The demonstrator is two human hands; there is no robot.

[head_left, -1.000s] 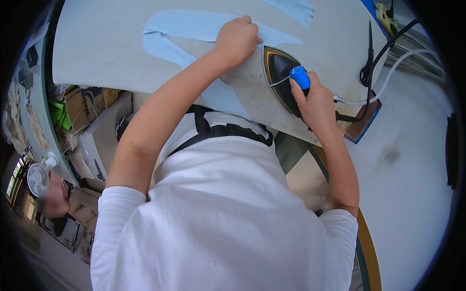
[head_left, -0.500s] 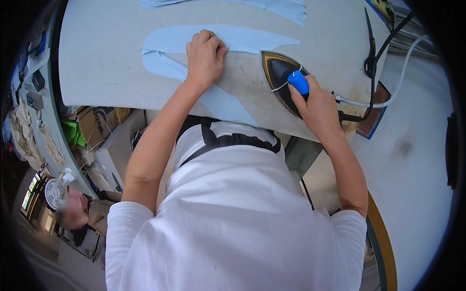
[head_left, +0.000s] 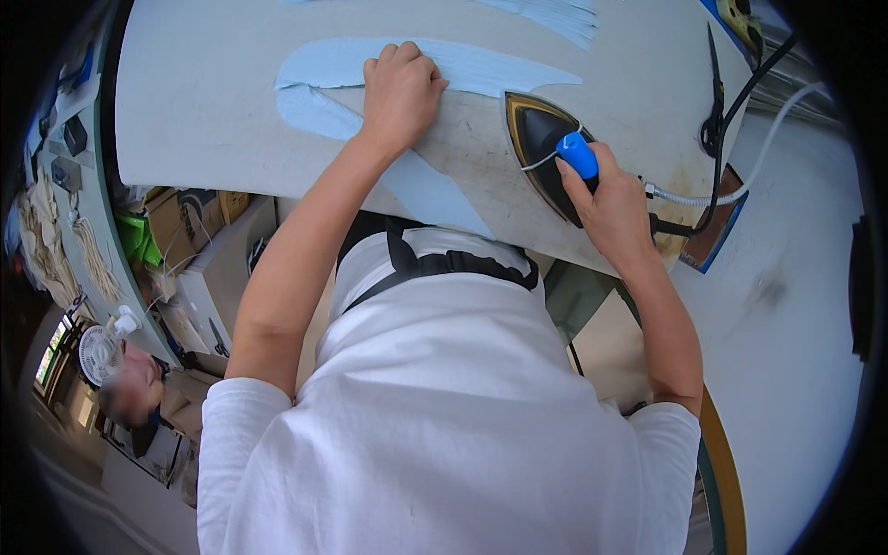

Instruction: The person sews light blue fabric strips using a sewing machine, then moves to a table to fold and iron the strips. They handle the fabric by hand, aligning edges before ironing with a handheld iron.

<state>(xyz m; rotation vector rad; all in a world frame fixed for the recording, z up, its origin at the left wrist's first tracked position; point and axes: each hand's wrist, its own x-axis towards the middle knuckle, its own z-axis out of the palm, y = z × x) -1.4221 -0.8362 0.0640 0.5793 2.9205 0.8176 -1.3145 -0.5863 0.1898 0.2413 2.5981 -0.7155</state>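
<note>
My left hand [head_left: 400, 97] has its fingers curled and pressed down on a long strip of light blue fabric [head_left: 490, 70] lying on the pale ironing board [head_left: 203, 92]. The strip is folded at its left end, and a tail [head_left: 430, 194] runs down to the board's near edge. To the right, my right hand [head_left: 606, 203] is closed round the blue handle of a black iron [head_left: 541, 134] with a gold rim. The iron's tip rests beside the fabric's lower edge. More blue fabric [head_left: 546, 14] lies higher on the board.
Black scissors [head_left: 712, 129], a hose [head_left: 777, 139] and a black cord sit at the board's right. A shelf [head_left: 129, 268] with cords, cardboard boxes [head_left: 171, 227] and a small white fan [head_left: 100, 351] stands left, with another person [head_left: 139, 388] at lower left.
My left hand has moved left along the strip since a second ago, then shifted slightly up and right. The camera view has shifted a little. The iron stays nearly in place beside the fabric.
</note>
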